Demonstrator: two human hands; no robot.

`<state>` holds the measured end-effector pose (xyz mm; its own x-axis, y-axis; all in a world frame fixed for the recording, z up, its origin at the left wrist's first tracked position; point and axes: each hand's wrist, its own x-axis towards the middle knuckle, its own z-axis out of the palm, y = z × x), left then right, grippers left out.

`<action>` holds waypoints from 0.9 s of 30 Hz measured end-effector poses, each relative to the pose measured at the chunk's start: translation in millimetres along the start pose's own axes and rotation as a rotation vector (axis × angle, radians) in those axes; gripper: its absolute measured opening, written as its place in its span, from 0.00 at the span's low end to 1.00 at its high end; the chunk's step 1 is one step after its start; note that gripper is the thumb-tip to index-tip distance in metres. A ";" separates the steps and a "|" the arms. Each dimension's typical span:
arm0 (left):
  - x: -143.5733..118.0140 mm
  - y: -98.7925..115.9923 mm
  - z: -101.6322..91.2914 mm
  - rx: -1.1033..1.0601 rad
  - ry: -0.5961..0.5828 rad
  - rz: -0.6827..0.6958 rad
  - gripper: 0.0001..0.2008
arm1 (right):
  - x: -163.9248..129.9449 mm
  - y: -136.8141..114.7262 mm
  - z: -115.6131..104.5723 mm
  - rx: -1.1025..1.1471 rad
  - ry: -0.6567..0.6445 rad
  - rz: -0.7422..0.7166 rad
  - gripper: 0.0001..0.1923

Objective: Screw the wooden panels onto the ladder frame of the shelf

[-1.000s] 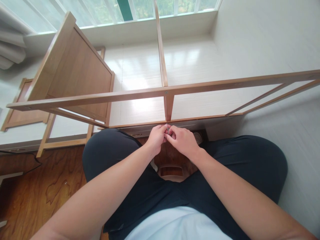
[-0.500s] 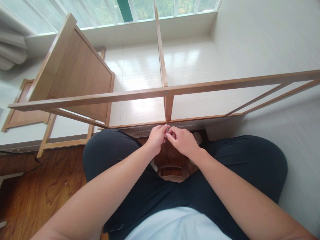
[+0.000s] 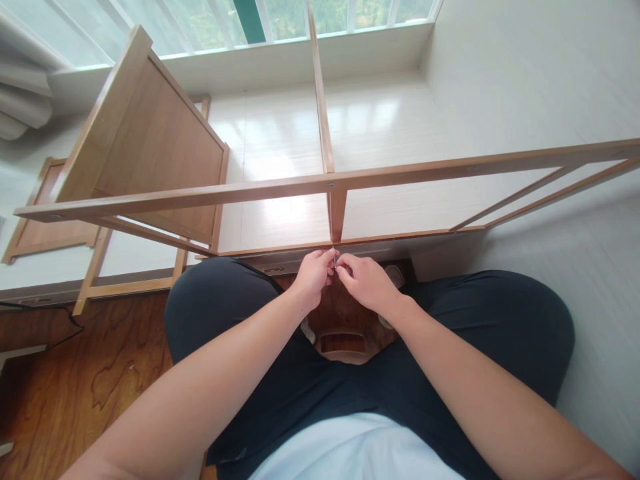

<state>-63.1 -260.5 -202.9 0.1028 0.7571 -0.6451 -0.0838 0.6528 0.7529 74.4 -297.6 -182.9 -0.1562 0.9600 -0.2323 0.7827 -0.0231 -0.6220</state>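
Observation:
A light wooden furniture frame (image 3: 425, 172) lies on its side in front of me, with a long rail across the view and a short upright post (image 3: 338, 215) at its middle. My left hand (image 3: 314, 275) and my right hand (image 3: 365, 281) meet just below that post, at the frame's lower rail (image 3: 280, 249). Their fingertips pinch a small metal piece (image 3: 335, 255), thin and silvery, held against the rail. What kind of piece it is cannot be made out. My knees in dark trousers flank both hands.
A wooden panel (image 3: 155, 147) stands tilted at the frame's left end. A second framed panel (image 3: 43, 230) lies flat at far left. Brown wood floor (image 3: 100, 373) is near me, white floor (image 3: 400, 120) beyond. A window runs along the top. A black cable (image 3: 60, 320) lies at left.
Both hands stay pressed together at the rail. The right hand's fingers shifted slightly around the small metal piece; nothing else moved.

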 end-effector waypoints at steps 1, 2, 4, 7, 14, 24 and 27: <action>0.0 0.0 0.0 0.004 0.000 0.000 0.08 | 0.3 0.4 0.2 0.002 0.002 -0.002 0.09; -0.2 0.2 0.0 0.008 0.001 0.000 0.08 | 0.6 0.8 0.4 0.005 0.001 -0.002 0.09; -1.1 1.1 0.4 0.014 0.001 -0.001 0.08 | 1.2 1.7 1.0 0.009 -0.007 0.002 0.09; -2.8 2.5 1.4 0.017 0.002 -0.002 0.09 | 2.4 3.3 2.0 0.012 -0.018 0.012 0.10; -1.4 0.9 2.5 0.034 0.015 -0.011 0.09 | 4.3 6.2 3.8 -0.004 -0.041 0.047 0.11; -3.3 1.0 3.2 0.054 0.012 -0.008 0.09 | 4.2 4.4 3.0 -0.012 -0.056 0.058 0.11; -5.2 2.4 4.1 0.049 0.002 -0.008 0.08 | 4.5 3.0 2.8 -0.017 -0.058 0.067 0.10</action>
<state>-59.7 -263.0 -197.2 0.1015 0.7521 -0.6512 -0.0343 0.6569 0.7532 74.3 -294.1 -187.9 -0.1376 0.9388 -0.3158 0.8028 -0.0811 -0.5907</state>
